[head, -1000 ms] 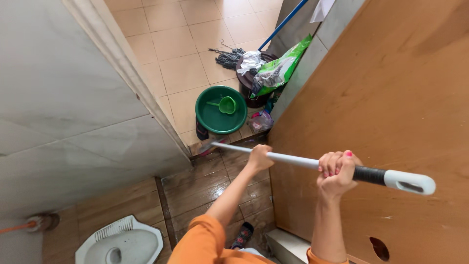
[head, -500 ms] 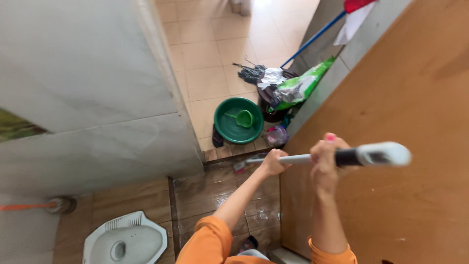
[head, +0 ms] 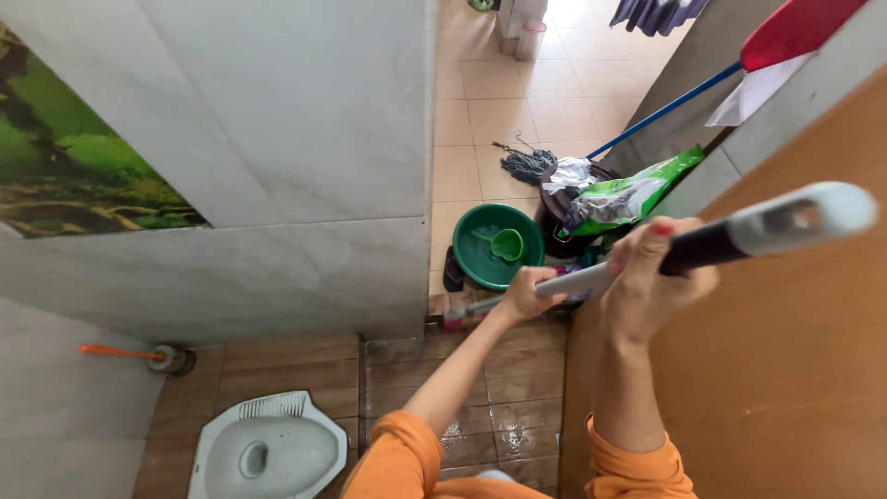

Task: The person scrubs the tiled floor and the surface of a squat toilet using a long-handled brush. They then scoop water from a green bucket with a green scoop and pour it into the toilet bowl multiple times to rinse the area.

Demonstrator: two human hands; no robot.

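Head view is showing both hands wrapping a long pale mop handle (head: 591, 275) that is slanting from the upper right down toward the wet brown floor tiles (head: 462, 370). The right hand (head: 652, 277) is closing its grip on the black sleeve near the handle's grey end cap, and the left hand (head: 527, 294) is clenching the shaft lower down, ahead of the right. Just beyond the left grip a green basin (head: 482, 257) holding a green scoop (head: 505, 244) is sitting on the beige tiles, with a dark bucket (head: 554, 222) and a green bag (head: 628, 192) beside it. Below and left of the grips a white squat toilet pan (head: 268, 453) is lying in the floor, and a brown wooden door (head: 785, 370) is standing right of them.
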